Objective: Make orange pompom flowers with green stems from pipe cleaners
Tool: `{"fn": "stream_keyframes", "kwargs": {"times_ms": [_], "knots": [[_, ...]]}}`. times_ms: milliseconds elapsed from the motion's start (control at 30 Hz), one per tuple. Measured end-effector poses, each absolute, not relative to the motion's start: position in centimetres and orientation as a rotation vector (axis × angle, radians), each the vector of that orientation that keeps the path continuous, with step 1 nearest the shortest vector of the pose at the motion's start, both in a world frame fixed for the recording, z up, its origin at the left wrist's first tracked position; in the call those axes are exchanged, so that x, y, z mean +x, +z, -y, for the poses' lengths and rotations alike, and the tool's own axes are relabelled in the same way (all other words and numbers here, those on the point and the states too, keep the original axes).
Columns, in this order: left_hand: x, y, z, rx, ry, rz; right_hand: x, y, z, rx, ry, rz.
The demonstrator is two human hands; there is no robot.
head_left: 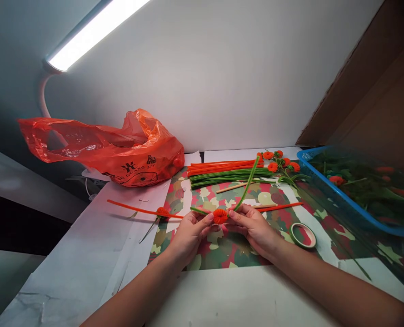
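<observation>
Between my two hands is an orange pipe-cleaner flower [220, 216], held just above the patterned mat. My left hand [190, 231] pinches its left edge, fingers closed. On the other side my right hand [254, 225] grips the flower's right edge, thumb and fingers together. A green pipe cleaner [250, 181] passes by the flower, its long end rising from my right fingers and a short end showing above my left thumb. An orange pipe cleaner [137, 209] sticks out to the left past my left hand; an orange length also shows right of my right hand. My fingertips partly hide the joins.
Orange pipe cleaners [222, 167] and green pipe cleaners [229, 176] lie behind my hands. Finished flowers [279, 161] and a blue basket [355, 202] are to the right, near a tape roll [303, 236]. An orange plastic bag [120, 152] stands left, beside another flower [162, 212].
</observation>
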State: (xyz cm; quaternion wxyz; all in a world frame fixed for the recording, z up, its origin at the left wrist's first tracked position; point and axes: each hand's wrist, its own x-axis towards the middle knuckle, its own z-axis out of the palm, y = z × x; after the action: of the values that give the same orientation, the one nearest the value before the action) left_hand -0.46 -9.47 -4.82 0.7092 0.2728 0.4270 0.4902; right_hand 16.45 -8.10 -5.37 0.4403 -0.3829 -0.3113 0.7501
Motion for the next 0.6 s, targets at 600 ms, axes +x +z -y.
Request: {"fn": "stream_keyframes", "kwargs": {"times_ms": [600], "knots": [[0.1,-4.8,10.5,0.516,0.926,-0.697,16.2,-4.3,9.5,-0.57,2.234,0.774]]}}
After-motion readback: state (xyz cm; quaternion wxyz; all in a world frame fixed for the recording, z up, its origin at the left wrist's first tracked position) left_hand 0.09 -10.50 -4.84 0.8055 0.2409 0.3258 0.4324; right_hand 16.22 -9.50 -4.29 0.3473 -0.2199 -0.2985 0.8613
